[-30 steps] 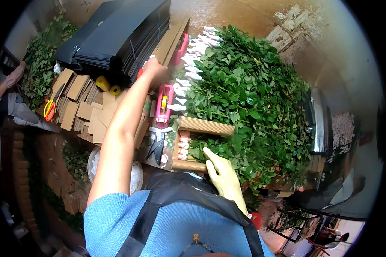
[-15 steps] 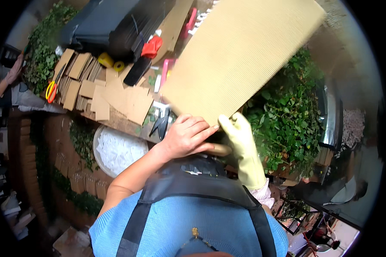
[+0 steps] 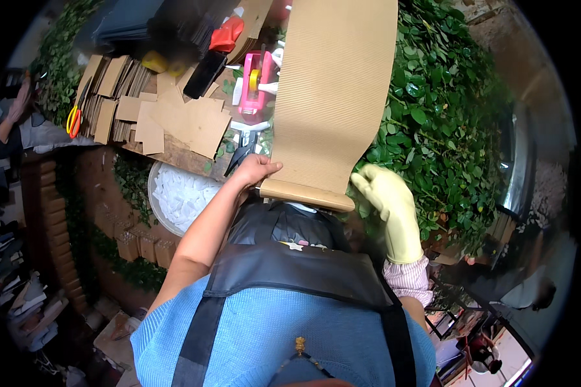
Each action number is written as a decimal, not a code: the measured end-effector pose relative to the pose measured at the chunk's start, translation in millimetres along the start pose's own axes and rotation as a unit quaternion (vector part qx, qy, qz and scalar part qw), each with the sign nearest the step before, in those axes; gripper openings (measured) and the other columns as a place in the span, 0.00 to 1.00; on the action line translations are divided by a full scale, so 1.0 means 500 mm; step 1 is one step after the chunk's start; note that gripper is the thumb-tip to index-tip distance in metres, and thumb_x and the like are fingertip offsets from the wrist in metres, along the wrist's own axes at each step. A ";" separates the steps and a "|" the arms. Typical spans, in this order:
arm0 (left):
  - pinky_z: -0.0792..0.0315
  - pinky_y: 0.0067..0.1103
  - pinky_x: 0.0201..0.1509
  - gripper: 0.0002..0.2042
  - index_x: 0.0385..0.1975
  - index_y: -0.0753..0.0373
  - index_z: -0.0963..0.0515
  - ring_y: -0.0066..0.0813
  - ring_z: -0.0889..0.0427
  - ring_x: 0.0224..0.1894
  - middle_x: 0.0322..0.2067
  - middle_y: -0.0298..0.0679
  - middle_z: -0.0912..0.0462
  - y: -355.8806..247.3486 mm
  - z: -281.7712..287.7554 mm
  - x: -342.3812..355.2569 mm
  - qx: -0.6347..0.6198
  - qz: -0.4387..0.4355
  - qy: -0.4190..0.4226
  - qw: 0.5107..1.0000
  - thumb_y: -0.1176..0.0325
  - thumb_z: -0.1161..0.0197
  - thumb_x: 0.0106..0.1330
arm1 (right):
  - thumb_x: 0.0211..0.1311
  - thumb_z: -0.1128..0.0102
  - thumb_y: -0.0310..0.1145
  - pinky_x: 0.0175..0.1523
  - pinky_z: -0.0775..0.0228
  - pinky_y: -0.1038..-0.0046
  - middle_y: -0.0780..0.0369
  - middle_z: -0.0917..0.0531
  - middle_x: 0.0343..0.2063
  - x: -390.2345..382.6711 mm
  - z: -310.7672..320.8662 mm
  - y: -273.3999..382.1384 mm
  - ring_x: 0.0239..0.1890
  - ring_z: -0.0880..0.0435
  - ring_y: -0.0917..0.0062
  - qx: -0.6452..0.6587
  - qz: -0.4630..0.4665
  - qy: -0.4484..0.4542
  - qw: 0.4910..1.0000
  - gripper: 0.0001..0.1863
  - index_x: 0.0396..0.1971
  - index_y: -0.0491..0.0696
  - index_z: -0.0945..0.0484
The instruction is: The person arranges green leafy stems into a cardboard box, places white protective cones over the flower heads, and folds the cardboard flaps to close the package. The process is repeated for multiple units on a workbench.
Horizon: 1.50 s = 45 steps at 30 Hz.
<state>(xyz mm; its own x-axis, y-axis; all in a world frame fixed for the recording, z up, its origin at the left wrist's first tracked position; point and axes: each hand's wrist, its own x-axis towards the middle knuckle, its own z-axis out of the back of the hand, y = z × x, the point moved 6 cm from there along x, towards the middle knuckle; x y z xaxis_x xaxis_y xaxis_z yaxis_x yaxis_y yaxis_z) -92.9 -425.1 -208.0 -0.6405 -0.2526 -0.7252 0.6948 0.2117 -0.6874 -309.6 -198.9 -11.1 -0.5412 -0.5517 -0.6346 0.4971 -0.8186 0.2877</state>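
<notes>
My bare left hand (image 3: 258, 169) is closed on the left edge of a long corrugated cardboard sheet (image 3: 332, 84), near its folded, rounded near end (image 3: 303, 192). My right hand (image 3: 384, 200), in a pale yellow glove, is loosely bent with fingers apart beside the sheet's right edge; whether its fingertips touch it is unclear. The sheet lies along the left side of a mass of leafy stems (image 3: 432, 122). Left of it are a pink tape dispenser (image 3: 257, 80) and a black hand tool (image 3: 242, 155). Whatever lies under the sheet is hidden.
Cardboard pieces (image 3: 181, 122), orange-handled scissors (image 3: 74, 119), a black oblong item (image 3: 205, 73), red fabric (image 3: 226, 33) and dark stacked sheets (image 3: 129, 19) crowd the bench. A bucket of white pieces (image 3: 181, 193) stands below. Another person's hand (image 3: 16, 106) shows at far left.
The large sheet came into view, then swung upright and leftward, its near end now folded. My left hand moved down from the bench's back, then left; my right hand drew right, off the sheet.
</notes>
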 end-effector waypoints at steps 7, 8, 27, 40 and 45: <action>0.25 0.32 0.30 0.17 0.22 0.63 0.17 0.33 0.20 0.21 0.18 0.35 0.18 -0.163 0.015 -0.058 0.451 -0.140 -0.115 0.874 0.55 0.26 0.63 | 0.64 0.38 0.35 0.52 0.22 0.56 0.54 0.12 0.41 0.136 -0.153 0.110 0.48 0.14 0.56 -0.076 0.334 0.056 0.938 0.15 0.50 0.56 0.14; 0.23 0.34 0.31 0.17 0.24 0.63 0.17 0.36 0.18 0.22 0.20 0.37 0.17 -0.193 0.008 -0.074 0.520 -0.196 -0.149 0.818 0.55 0.27 0.64 | 0.63 0.38 0.34 0.52 0.22 0.56 0.55 0.12 0.40 0.141 -0.154 0.110 0.47 0.14 0.56 -0.068 0.349 0.047 0.934 0.15 0.49 0.57 0.13; 0.32 0.34 0.65 0.28 0.57 0.61 0.21 0.36 0.24 0.61 0.57 0.41 0.19 -0.152 -0.129 0.025 0.564 -0.427 -0.010 0.707 0.44 0.44 0.70 | 0.57 0.28 0.40 0.70 0.33 0.57 0.49 0.19 0.57 0.030 0.060 0.305 0.63 0.22 0.55 -0.091 0.370 -0.326 0.865 0.37 0.67 0.48 0.28; 0.41 0.41 0.76 0.28 0.59 0.53 0.21 0.49 0.30 0.68 0.65 0.37 0.26 -0.143 -0.118 0.050 0.335 -0.506 -0.009 0.795 0.43 0.38 0.64 | 0.61 0.32 0.32 0.63 0.25 0.60 0.51 0.17 0.56 0.085 0.008 0.510 0.58 0.18 0.54 0.001 0.523 -0.152 0.838 0.32 0.66 0.48 0.27; 0.42 0.41 0.77 0.29 0.61 0.54 0.23 0.47 0.32 0.70 0.67 0.38 0.27 -0.154 -0.133 0.036 0.308 -0.510 0.009 0.803 0.44 0.38 0.64 | 0.56 0.37 0.31 0.70 0.32 0.60 0.56 0.20 0.59 0.277 -0.255 0.616 0.63 0.22 0.59 -0.259 0.539 -0.287 0.749 0.26 0.58 0.49 0.23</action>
<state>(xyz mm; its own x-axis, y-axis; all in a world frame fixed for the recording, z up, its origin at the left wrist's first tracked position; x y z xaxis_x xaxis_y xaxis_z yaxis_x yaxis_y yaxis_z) -179.8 -383.0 -170.7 -0.9800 0.0157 0.1982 -0.1671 -0.6049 -0.7786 -145.1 -507.1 -102.0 0.2346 -0.9465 0.2215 0.9706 0.2407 0.0007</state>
